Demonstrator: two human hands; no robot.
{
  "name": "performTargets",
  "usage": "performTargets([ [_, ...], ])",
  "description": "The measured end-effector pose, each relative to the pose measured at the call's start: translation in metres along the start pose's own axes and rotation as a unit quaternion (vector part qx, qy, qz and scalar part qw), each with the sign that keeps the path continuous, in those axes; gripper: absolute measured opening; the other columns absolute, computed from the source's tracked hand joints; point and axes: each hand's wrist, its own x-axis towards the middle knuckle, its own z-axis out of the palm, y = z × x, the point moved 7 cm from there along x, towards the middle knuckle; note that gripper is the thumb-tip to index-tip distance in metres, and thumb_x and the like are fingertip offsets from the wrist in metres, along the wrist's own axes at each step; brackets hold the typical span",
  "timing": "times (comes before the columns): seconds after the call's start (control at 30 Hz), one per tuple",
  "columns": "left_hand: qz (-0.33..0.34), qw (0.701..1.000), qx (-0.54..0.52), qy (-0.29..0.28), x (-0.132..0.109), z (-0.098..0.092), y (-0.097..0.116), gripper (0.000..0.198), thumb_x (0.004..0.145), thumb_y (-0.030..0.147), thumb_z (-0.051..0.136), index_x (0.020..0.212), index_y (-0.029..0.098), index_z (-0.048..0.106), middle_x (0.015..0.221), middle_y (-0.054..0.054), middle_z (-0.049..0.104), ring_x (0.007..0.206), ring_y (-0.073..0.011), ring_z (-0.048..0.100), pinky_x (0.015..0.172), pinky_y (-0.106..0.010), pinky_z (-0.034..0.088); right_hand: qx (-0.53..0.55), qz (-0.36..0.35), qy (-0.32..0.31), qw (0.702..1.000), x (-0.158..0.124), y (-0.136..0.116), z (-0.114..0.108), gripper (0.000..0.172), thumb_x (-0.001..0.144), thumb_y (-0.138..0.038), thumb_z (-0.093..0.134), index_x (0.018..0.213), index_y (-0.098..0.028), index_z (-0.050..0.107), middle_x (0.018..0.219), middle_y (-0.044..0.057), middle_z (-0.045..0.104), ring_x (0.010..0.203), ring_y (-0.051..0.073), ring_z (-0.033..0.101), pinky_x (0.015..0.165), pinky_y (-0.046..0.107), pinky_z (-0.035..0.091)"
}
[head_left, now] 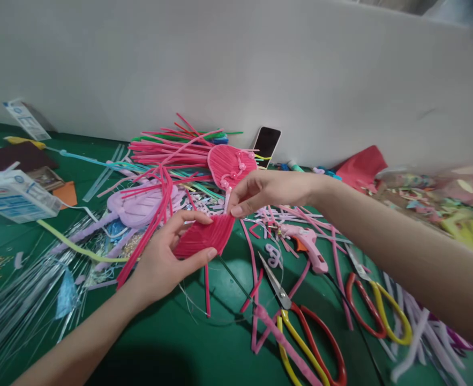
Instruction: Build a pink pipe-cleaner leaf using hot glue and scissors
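Observation:
My left hand grips a flat pink pad of pipe cleaners laid side by side, thumb under its lower edge and fingers curled over the top. My right hand reaches in from the right and pinches the pad's upper right corner, where a pale pink strip stands up between the fingers. A finished pink oval piece with small loops lies just behind the hands. Loose pink pipe cleaners fan out behind and to the left.
On the green table lie a pink glue gun, red and yellow scissors, a second pair, a lilac piece, a phone against the wall, white cartons and clear sticks.

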Motion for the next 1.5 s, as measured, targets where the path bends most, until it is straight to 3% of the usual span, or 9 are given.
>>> performTargets([
  [0.17, 0.005, 1.000, -0.029, -0.004, -0.002, -0.001, 0.003, 0.036, 0.075, 0.026, 0.078, 0.104, 0.026, 0.058, 0.098, 0.002, 0.070, 0.078, -0.0156, 0.072, 0.069, -0.023, 0.060, 0.237, -0.009, -0.002, 0.971, -0.001, 0.021, 0.018, 0.024, 0.074, -0.037, 0.080, 0.076, -0.015, 0.072, 0.071, -0.001, 0.065, 0.068, 0.009, 0.058, 0.068, 0.024, 0.045],
  [0.37, -0.005, 1.000, -0.023, 0.010, -0.001, -0.003, 0.006, 0.035, 0.074, 0.026, 0.077, 0.102, 0.024, 0.057, 0.104, -0.002, 0.070, 0.079, -0.0171, 0.072, 0.066, -0.024, 0.060, 0.495, -0.009, 0.058, 0.867, -0.002, 0.049, 0.053, 0.026, 0.070, -0.032, 0.085, 0.079, -0.015, 0.068, 0.070, -0.001, 0.064, 0.069, 0.012, 0.062, 0.068, 0.026, 0.051],
  [0.53, -0.019, 1.000, -0.017, 0.003, 0.000, -0.001, 0.006, 0.036, 0.073, 0.029, 0.078, 0.101, 0.025, 0.056, 0.103, -0.003, 0.071, 0.077, -0.0191, 0.073, 0.063, -0.026, 0.060, 0.553, -0.023, 0.085, 0.828, -0.004, 0.049, 0.073, 0.028, 0.068, -0.031, 0.086, 0.071, -0.017, 0.062, 0.069, -0.005, 0.062, 0.064, 0.008, 0.059, 0.066, 0.022, 0.049],
  [0.7, -0.019, 0.999, -0.041, -0.010, 0.000, 0.001, 0.004, 0.034, 0.074, 0.028, 0.078, 0.100, 0.026, 0.055, 0.095, -0.001, 0.073, 0.077, -0.0184, 0.074, 0.066, -0.025, 0.059, 0.614, -0.024, 0.124, 0.779, -0.007, 0.049, 0.086, 0.022, 0.071, -0.027, 0.084, 0.079, -0.018, 0.065, 0.070, -0.004, 0.065, 0.067, 0.009, 0.061, 0.070, 0.025, 0.053],
  [0.83, -0.026, 0.998, -0.048, -0.026, 0.002, 0.002, -0.001, 0.047, 0.076, 0.030, 0.078, 0.115, 0.027, 0.053, 0.100, -0.002, 0.072, 0.079, -0.0183, 0.074, 0.069, -0.026, 0.059, 0.645, -0.028, 0.146, 0.750, -0.007, 0.053, 0.095, 0.022, 0.071, -0.027, 0.084, 0.083, -0.019, 0.067, 0.072, -0.003, 0.066, 0.069, 0.009, 0.063, 0.070, 0.025, 0.055],
  [0.93, -0.026, 0.999, -0.016, -0.034, 0.003, 0.001, -0.003, 0.061, 0.074, 0.035, 0.080, 0.127, 0.028, 0.050, 0.108, -0.004, 0.071, 0.086, -0.0202, 0.073, 0.075, -0.029, 0.059, 0.648, -0.026, 0.157, 0.744, -0.006, 0.055, 0.100, 0.023, 0.071, -0.028, 0.084, 0.083, -0.019, 0.067, 0.071, -0.003, 0.066, 0.068, 0.009, 0.062, 0.070, 0.025, 0.055],
  [1.17, -0.021, 0.994, 0.109, -0.008, 0.002, -0.003, 0.003, 0.041, 0.073, 0.043, 0.077, 0.105, 0.021, 0.062, 0.098, -0.003, 0.071, 0.087, -0.0229, 0.069, 0.080, -0.033, 0.056, 0.622, -0.031, 0.225, 0.749, -0.001, 0.058, 0.103, 0.026, 0.067, -0.031, 0.086, 0.080, -0.019, 0.067, 0.067, -0.005, 0.064, 0.063, 0.008, 0.060, 0.069, 0.026, 0.054],
  [1.4, -0.037, 0.996, 0.082, -0.021, 0.004, 0.000, 0.001, 0.035, 0.074, 0.041, 0.077, 0.100, 0.022, 0.064, 0.094, -0.001, 0.071, 0.083, -0.0207, 0.067, 0.077, -0.030, 0.054, 0.556, -0.042, 0.291, 0.777, -0.006, 0.060, 0.100, 0.027, 0.062, -0.036, 0.088, 0.072, -0.019, 0.070, 0.070, -0.004, 0.065, 0.064, 0.009, 0.058, 0.064, 0.023, 0.048],
  [1.5, -0.062, 0.997, 0.043, -0.025, 0.006, -0.001, -0.003, 0.032, 0.071, 0.042, 0.080, 0.090, 0.021, 0.067, 0.082, 0.001, 0.070, 0.074, -0.0179, 0.065, 0.070, -0.026, 0.053, 0.533, -0.035, 0.303, 0.789, -0.007, 0.064, 0.101, 0.029, 0.060, -0.038, 0.089, 0.074, -0.020, 0.071, 0.068, -0.004, 0.064, 0.059, 0.008, 0.055, 0.054, 0.021, 0.039],
])
